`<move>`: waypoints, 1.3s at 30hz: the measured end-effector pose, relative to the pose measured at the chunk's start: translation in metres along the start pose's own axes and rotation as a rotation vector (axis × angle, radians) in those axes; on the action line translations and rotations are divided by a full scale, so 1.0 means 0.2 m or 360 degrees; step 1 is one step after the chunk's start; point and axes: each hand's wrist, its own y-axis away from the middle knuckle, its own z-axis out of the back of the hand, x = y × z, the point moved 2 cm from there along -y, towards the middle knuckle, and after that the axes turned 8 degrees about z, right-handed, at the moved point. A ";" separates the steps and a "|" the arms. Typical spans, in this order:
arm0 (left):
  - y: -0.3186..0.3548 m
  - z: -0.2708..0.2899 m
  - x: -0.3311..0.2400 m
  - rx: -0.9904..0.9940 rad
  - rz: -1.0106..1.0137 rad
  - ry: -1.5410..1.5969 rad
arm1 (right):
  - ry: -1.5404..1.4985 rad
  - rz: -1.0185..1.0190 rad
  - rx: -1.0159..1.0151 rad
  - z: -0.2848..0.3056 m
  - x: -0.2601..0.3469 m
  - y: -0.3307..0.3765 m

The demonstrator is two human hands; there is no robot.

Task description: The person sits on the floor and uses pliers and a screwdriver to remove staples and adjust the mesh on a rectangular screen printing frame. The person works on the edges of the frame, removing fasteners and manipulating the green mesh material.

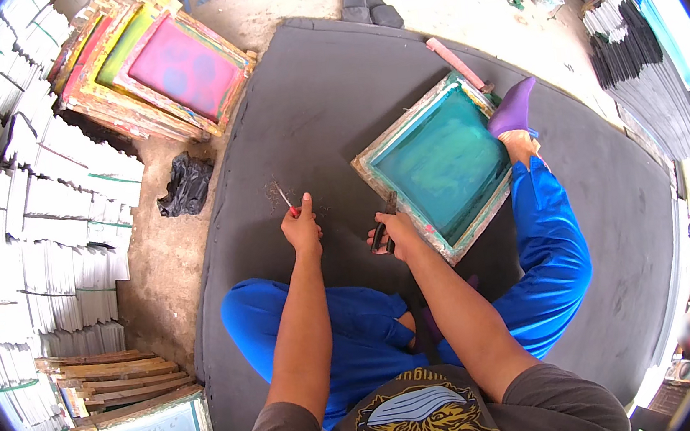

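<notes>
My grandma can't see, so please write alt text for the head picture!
A seated person holds a red-handled tool in the left hand and a black-handled tool in the right hand, beside a framed teal panel on a dark mat.

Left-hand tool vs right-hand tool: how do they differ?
Colour: the left tool has a red handle; the right tool has black grips.
Shape: the left tool ends in a thin shaft, the right tool in a broader, dark head.
Shared: both are gripped, ends pointing toward the picture's top.

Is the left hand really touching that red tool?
Touching: the head view shows the left hand curled around the red tool, with the tool's thin end sticking out.
</notes>
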 end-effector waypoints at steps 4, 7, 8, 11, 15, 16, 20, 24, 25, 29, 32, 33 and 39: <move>0.02 -0.02 0.01 0.0061 -0.0030 -0.0038 | 0.0033 -0.0006 -0.0095 -0.04 0.01 0.02; 0.02 -0.03 0.01 0.0082 -0.0012 -0.0030 | 0.0143 -0.0002 -0.0209 -0.07 0.04 0.04; 0.02 -0.03 0.01 0.0090 -0.0007 -0.0026 | 0.0138 0.0009 -0.0220 -0.08 0.05 0.05; 0.04 -0.05 -0.01 0.0125 -0.0009 -0.0010 | 0.0103 -0.0028 -0.0247 -0.09 0.07 0.02; 0.05 -0.06 -0.01 0.0177 -0.0020 0.0011 | 0.0050 -0.0039 -0.0284 -0.10 0.10 -0.02; 0.05 -0.07 -0.01 0.0177 -0.0019 0.0011 | 0.0055 -0.0037 -0.0300 -0.10 0.10 -0.03; 0.03 -0.07 0.00 0.0197 -0.0048 0.0011 | 0.0092 -0.0039 -0.0342 -0.13 0.08 -0.05; 0.04 -0.08 0.00 0.0208 0.0008 0.0012 | 0.0279 0.0070 -0.0390 -0.14 0.09 -0.04; 0.04 -0.08 0.01 0.0216 0.0011 0.0000 | 0.0293 0.0053 -0.0412 -0.15 0.09 -0.03; 0.06 -0.10 -0.01 0.0258 0.0026 0.0039 | 0.0320 -0.0011 -0.0421 -0.12 0.10 -0.03; 0.07 -0.10 -0.02 0.0272 0.0034 0.0027 | 0.0331 -0.0022 -0.0376 -0.12 0.12 -0.01; 0.08 -0.10 -0.02 0.0274 0.0036 0.0032 | 0.0335 -0.0011 -0.0371 -0.13 0.12 -0.01; 0.07 -0.11 -0.02 0.0324 0.0054 -0.0001 | 0.0516 0.0012 -0.0472 -0.18 0.13 -0.03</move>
